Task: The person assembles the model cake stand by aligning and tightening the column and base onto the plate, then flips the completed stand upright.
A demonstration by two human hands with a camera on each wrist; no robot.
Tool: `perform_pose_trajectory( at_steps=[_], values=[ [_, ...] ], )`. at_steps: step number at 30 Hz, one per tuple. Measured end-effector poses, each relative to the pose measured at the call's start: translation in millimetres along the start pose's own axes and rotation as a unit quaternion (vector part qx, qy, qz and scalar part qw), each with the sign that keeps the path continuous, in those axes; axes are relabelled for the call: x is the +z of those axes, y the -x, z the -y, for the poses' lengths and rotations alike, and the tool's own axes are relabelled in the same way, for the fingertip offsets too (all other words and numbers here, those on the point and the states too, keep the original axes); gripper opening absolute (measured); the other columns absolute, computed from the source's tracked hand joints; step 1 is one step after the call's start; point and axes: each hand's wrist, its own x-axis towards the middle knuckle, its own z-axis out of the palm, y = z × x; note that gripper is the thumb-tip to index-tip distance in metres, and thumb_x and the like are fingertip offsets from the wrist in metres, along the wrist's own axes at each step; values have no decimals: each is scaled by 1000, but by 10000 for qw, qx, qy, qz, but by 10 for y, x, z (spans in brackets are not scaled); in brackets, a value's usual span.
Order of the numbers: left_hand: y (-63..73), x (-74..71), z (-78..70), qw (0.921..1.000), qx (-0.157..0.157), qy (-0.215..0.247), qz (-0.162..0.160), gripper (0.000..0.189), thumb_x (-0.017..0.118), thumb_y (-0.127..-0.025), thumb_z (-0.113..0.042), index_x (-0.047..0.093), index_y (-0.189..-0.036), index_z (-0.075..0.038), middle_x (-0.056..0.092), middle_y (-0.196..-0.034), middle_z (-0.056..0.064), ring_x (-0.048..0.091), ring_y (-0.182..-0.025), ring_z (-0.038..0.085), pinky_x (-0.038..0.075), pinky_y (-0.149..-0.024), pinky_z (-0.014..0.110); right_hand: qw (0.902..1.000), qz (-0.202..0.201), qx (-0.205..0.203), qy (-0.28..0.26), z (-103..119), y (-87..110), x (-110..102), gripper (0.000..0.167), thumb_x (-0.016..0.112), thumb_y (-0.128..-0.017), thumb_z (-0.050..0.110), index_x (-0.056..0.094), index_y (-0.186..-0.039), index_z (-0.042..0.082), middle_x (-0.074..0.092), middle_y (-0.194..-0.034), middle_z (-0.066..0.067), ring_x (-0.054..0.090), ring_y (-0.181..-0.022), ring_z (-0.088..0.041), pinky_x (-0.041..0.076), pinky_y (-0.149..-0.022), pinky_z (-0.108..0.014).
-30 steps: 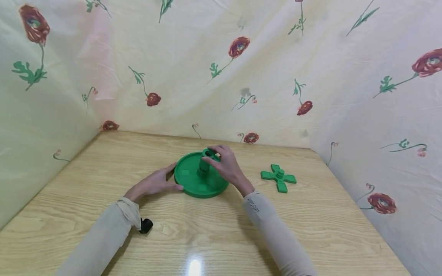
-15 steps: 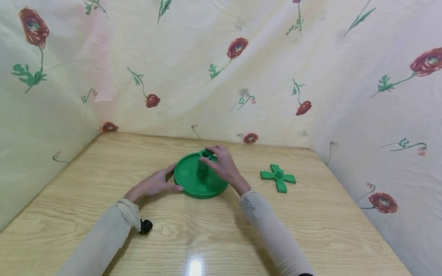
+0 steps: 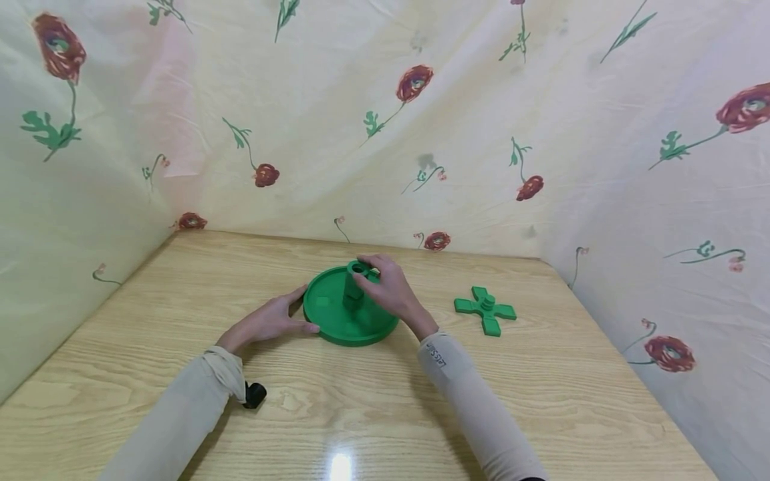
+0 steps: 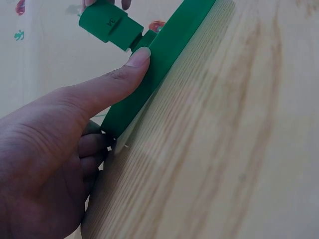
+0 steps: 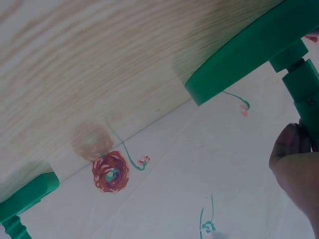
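A round green tray with a low rim (image 3: 325, 325) lies on the table. My left hand (image 3: 273, 318) grips its left edge, the thumb (image 4: 119, 82) against the rim's outer side and the other fingers curled farther round. Over the tray's middle, a green hollow tube (image 3: 353, 286) stands nearly upright, its open end facing up. My right hand (image 3: 390, 287) pinches the tube near its top. In the left wrist view a narrow neck shows between the tube (image 4: 109, 25) and the tray's centre. The far fingers of my right hand are partly hidden.
To the right, a green cross-shaped piece (image 3: 486, 309) with a threaded stub pointing up lies on the wooden table (image 3: 373, 407). A small black object (image 3: 255, 395) is by the left sleeve. Flower-patterned cloth (image 3: 337, 120) surrounds the table's back and sides.
My right hand and the tube have shifted slightly left, and the tube stands more upright than a second ago. The left hand and the tray have stayed in place.
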Motion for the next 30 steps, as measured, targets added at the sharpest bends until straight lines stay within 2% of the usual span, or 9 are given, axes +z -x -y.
perform_pose_trajectory(
  at_steps=[5,11,18,26,30],
  values=[
    [0,-2,6,10000,-46,-44,3,106,80,-92,-41,14,-164,3,22,-166,25,20,-153,41,25,-120,58,9999,-66,66,141,-2,-1,12,42,72,-100,18,64,-135,-4,67,-120,-17,62,-111,-30,53,-95,-45],
    [-6,2,9,9999,-80,-81,9,107,80,-92,-43,14,-164,3,22,-166,26,20,-153,41,25,-119,58,9997,-54,161,199,7,12,14,47,74,-99,23,63,-136,-3,65,-124,-18,59,-117,-32,50,-100,-49],
    [-6,3,8,10000,-79,-59,-9,107,80,-92,-42,14,-164,3,22,-166,25,20,-153,41,25,-119,58,9999,-6,74,97,3,12,17,43,70,-101,16,62,-137,-5,64,-125,-20,59,-115,-33,51,-97,-49],
    [2,5,6,10000,-62,-36,-7,107,80,-92,-41,14,-164,2,21,-167,25,19,-153,41,25,-119,59,9991,32,406,113,20,19,19,50,73,-100,25,61,-140,-1,61,-123,-18,56,-118,-32,49,-100,-49],
    [7,2,3,10000,-47,-16,-9,107,80,-92,-40,14,-164,2,21,-167,25,19,-153,41,25,-119,59,9994,92,334,-46,8,18,5,49,72,-100,21,60,-141,-3,62,-127,-19,56,-120,-34,49,-101,-50]
  ],
)
